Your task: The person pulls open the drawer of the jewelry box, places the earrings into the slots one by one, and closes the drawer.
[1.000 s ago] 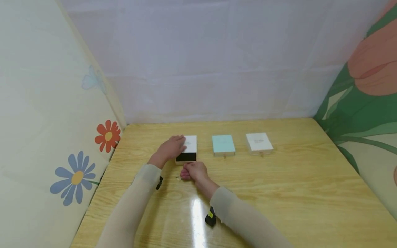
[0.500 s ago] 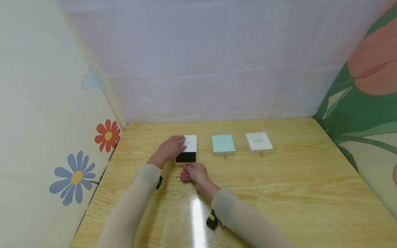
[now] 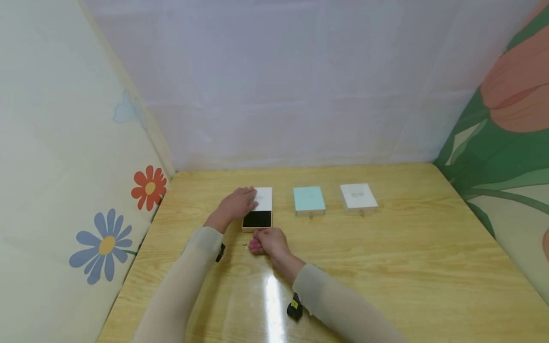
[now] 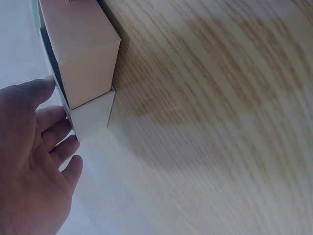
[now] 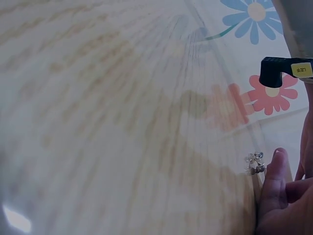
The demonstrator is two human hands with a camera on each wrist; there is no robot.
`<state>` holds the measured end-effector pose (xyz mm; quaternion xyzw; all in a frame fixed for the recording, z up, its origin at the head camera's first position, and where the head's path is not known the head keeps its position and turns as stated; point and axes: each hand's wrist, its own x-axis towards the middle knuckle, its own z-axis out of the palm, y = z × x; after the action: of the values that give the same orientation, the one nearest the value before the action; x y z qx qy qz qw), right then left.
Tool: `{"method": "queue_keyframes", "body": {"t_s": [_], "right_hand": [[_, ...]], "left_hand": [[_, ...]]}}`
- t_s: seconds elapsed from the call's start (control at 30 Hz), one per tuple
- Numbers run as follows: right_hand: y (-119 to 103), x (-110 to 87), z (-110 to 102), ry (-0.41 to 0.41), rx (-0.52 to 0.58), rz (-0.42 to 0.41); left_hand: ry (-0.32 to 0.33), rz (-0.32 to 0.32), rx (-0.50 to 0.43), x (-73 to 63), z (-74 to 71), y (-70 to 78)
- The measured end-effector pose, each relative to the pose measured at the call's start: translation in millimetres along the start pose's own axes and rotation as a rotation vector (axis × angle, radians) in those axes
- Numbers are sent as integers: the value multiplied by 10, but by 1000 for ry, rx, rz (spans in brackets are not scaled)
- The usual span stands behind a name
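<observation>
Drawer (image 4: 89, 54) only in head, left-wrist views

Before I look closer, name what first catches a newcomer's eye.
Likely the square white box at left, its black-lined drawer partly out, the left hand resting on it. Next, the pale turquoise square box right of it on the wood-grain table. Then the big blue flower on the cream left wall.
</observation>
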<state>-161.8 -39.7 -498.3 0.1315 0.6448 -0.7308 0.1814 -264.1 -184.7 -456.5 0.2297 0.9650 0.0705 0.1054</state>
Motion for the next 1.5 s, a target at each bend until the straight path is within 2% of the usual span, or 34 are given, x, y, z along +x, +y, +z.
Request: {"method": "queue_keyframes", "body": {"t_s": [0.53,0.8,1.07,1.17,1.27,1.5], "right_hand": [[8,-29,-7,-18,8,-9],[-22,-9,-65,-36,2,46],[-5,-50,-93,-91,-66,40],[2,-90,-107,-127,-158,11],[-12,-115,-133,-146,-313,-68],[-117,-100,-207,-173,-850,-345]], "left_hand": [[-1,-4,-11,-12,33,-9],[15,14,-4,1,22,10],[16,7,1,-2,12,15],[22,9,-3,-4,13,14],[23,9,-10,-4,12,17],[21,12,-6,-6,1,23]]}}
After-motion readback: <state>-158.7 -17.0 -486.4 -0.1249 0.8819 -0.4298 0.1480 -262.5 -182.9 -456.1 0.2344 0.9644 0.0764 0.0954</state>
